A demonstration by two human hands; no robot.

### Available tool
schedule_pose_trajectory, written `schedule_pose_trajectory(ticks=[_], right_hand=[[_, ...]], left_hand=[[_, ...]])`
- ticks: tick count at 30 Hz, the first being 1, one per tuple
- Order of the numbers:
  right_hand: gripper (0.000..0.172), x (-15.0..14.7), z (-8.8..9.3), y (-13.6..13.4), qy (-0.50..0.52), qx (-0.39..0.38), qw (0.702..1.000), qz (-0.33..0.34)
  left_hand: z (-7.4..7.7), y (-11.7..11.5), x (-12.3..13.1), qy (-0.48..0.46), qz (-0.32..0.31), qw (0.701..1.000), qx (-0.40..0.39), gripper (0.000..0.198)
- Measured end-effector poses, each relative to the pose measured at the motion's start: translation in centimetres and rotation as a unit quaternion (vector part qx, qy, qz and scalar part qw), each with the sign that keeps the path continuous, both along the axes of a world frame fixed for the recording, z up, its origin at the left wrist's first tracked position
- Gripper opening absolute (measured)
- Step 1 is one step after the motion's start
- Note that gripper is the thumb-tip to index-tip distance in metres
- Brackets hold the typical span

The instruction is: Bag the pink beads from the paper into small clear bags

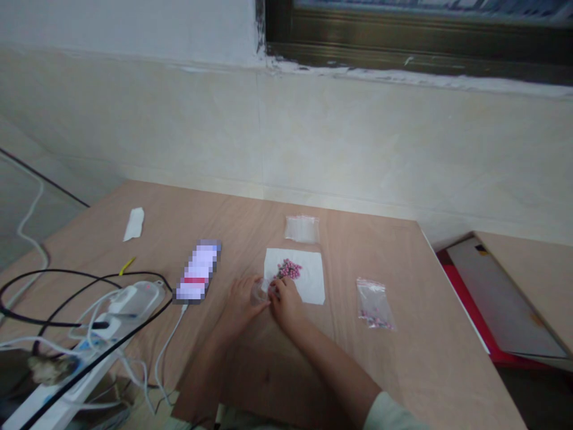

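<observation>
Your left hand [243, 301] and right hand [286, 300] are together, fingers closed on a small clear plastic piece [259, 293]. It's rounded, partly hidden, long axis roughly left-right, at the near-left corner of a white paper sheet [308, 280] bearing a clump of pink beads [289, 269]. On the wood-grain worktop [371, 251]: a clear zip bag [375, 304] with pink beads to the right, and a clear plastic bag [302, 229] beyond the paper.
</observation>
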State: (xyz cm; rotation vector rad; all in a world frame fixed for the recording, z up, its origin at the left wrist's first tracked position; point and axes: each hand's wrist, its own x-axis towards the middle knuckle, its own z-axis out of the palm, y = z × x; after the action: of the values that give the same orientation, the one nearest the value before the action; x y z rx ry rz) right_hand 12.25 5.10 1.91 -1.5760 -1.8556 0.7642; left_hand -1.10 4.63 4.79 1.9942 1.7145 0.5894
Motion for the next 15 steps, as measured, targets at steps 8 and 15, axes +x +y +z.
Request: schedule_pose_trajectory(ticks=[8,15], right_hand=[[0.01,0.3,1.8,0.1,0.087,0.02,0.995,-0.04],[0.01,0.5,4.6,-1.7,0.089,0.011,0.996,-0.023]], left_hand=[[-0.9,0.0,0.1,-0.001,0.005,1.0,0.007,0.044],[-1.3,0.1,2.0,-0.059,0.022,0.998,0.02,0.048]])
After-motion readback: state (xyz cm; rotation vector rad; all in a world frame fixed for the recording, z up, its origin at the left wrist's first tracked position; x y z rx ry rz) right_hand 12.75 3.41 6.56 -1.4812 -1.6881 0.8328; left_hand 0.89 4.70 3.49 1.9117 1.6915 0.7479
